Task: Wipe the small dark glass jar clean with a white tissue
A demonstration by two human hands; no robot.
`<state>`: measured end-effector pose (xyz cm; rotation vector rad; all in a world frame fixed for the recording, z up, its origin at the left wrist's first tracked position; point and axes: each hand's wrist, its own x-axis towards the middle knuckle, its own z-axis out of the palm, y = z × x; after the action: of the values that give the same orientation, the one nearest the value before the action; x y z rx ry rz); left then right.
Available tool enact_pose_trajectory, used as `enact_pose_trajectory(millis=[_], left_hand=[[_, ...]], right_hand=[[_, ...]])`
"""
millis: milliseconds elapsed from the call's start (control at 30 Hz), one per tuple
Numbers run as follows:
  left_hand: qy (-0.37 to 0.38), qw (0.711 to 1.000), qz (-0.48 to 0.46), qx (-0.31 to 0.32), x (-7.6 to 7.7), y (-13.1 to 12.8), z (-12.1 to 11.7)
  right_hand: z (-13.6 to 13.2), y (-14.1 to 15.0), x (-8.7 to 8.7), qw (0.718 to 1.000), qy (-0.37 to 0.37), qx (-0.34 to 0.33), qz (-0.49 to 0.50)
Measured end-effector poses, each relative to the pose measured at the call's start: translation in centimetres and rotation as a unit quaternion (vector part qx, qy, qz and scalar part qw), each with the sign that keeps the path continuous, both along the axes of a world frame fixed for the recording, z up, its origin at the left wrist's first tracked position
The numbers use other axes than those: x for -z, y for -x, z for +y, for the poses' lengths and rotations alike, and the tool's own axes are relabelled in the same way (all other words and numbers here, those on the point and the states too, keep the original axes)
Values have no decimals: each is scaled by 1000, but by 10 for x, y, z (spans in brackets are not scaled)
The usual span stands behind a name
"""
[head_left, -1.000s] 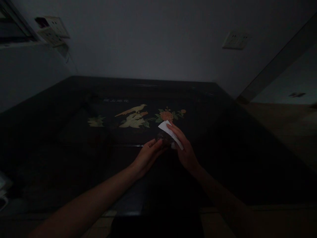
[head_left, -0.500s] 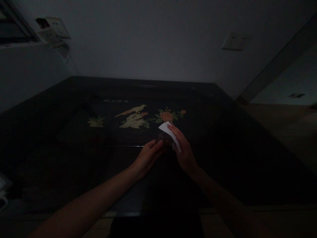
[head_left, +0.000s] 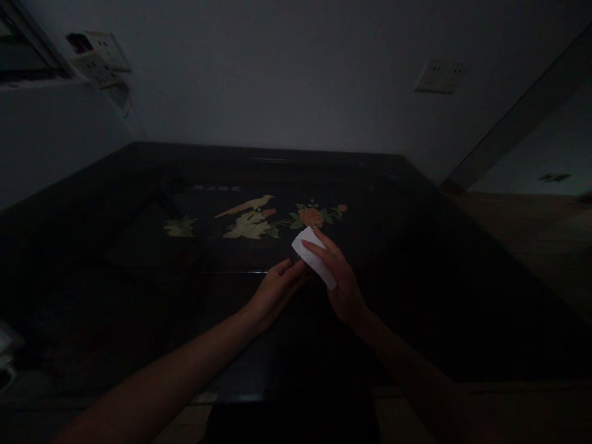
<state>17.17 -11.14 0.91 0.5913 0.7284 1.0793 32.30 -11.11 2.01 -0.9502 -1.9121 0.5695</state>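
Observation:
In the dim head view, my left hand (head_left: 277,287) is closed round a small dark, shiny, see-through object (head_left: 295,258); its kind is too dark to tell. Most of that object is covered by a white paper tissue (head_left: 309,243). My right hand (head_left: 340,271) grips the folded tissue, its fingers lying over the top, and presses it against the object. Both hands are over the near middle of a black glossy table (head_left: 393,203), just below an inlaid orange flower (head_left: 311,216).
A bird-and-flower picture (head_left: 250,222) decorates the tabletop. The wall behind carries a socket plate (head_left: 440,76) at right and sockets (head_left: 99,58) at upper left. A pale object (head_left: 7,351) stands at the left edge. Wooden floor (head_left: 522,240) shows at right.
My right hand has moved the tissue leftward over the dark object, which is now mostly covered. My left hand has stayed nearly still.

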Motion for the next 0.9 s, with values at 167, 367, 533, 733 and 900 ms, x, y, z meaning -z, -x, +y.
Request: enact_pose_trajectory(millis=[167,367,533,733,900], left_hand=[[-8,1000,1,8,2,1,1],[-11,1000,2,17,1,0,1],[-6,1000,-1,8,0,0,1],[-1,1000,4,-2,-1,-1,0],[2,999,36,-4,0,-1,0]], right_hand=[[10,1,6,968,172,29,178],[16,3,19,915,279,23,291],[9,1,11,970,167,35,176],[-2,0,2,998,-41,2,-42],[-2,2,3,984,-105,-10,-142]])
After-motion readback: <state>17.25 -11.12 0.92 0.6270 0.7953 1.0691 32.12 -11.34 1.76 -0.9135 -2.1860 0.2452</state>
